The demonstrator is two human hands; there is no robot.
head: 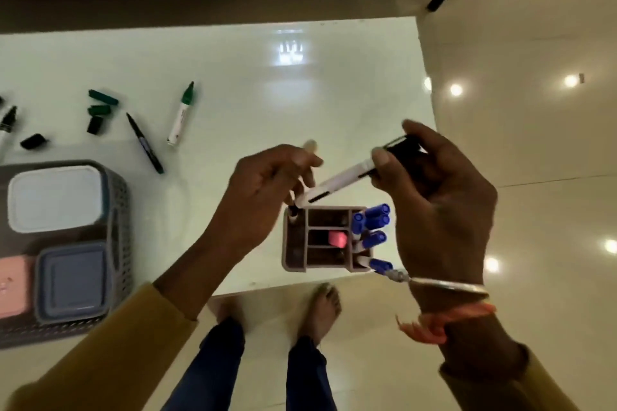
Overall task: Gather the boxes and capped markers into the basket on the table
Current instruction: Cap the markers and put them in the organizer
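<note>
The pen holder (293,257) stands at the near edge of the table (300,93).

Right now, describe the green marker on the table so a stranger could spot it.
Start at the grey basket on the table's left. Beyond it lie loose caps; the green marker is rightmost there. Unlike the slim black pen beside it, it has a fat white barrel and green end.

No lettering can be read; the faint print along the green marker (180,117) is too blurred.
</note>
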